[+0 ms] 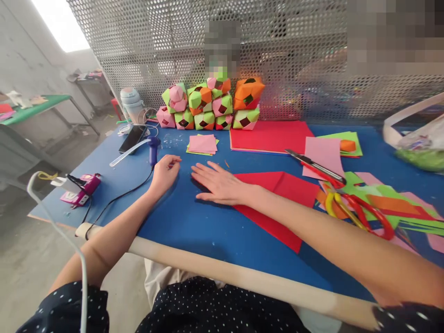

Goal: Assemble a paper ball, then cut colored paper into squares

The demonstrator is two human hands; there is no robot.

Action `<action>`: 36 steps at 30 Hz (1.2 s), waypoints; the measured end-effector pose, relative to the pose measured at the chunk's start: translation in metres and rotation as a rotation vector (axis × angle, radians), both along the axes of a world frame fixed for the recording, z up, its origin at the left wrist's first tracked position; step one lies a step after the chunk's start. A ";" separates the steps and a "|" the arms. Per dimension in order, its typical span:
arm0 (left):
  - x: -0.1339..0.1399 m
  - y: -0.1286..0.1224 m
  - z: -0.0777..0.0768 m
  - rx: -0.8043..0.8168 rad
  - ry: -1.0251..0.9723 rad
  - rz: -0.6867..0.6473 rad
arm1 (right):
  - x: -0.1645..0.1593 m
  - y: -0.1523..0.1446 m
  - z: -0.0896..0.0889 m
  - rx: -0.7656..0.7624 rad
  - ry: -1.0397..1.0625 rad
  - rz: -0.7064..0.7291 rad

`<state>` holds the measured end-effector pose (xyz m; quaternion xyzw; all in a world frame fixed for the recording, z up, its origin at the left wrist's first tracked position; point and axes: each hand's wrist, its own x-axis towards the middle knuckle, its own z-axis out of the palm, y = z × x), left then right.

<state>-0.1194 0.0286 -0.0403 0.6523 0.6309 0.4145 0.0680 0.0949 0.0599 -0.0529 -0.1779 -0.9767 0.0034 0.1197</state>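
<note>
Right hand (218, 184) flat, palm down, fingers spread, pressing left corner of folded red paper sheet (277, 203) on blue table (194, 222); sheet runs rightward and toward body from fingertips, long axis diagonal
Left hand (165, 172) just beside, off paper, fingers loosely curled, holding nothing
Right hand nearer sheet
Red-handled scissors (357, 210) lie well right; stacked paper cubes (211, 106) behind

Right hand (220, 184) covers the near corner of the red sheet (277, 203). Plastic bag (421, 145) cut off by right edge. Two pixelated patches behind the mesh screen (294, 55). Pink device (80, 189) label too small to read.
</note>
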 end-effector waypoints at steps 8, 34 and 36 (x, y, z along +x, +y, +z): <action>-0.014 0.006 -0.007 -0.041 -0.006 0.006 | -0.029 -0.003 -0.012 -0.106 -0.098 0.148; 0.119 -0.063 0.015 -0.506 0.543 -0.710 | 0.148 -0.081 0.030 -0.139 0.492 -0.399; 0.121 -0.062 0.019 -0.603 0.546 -0.649 | 0.158 -0.083 0.017 -0.057 0.417 -0.388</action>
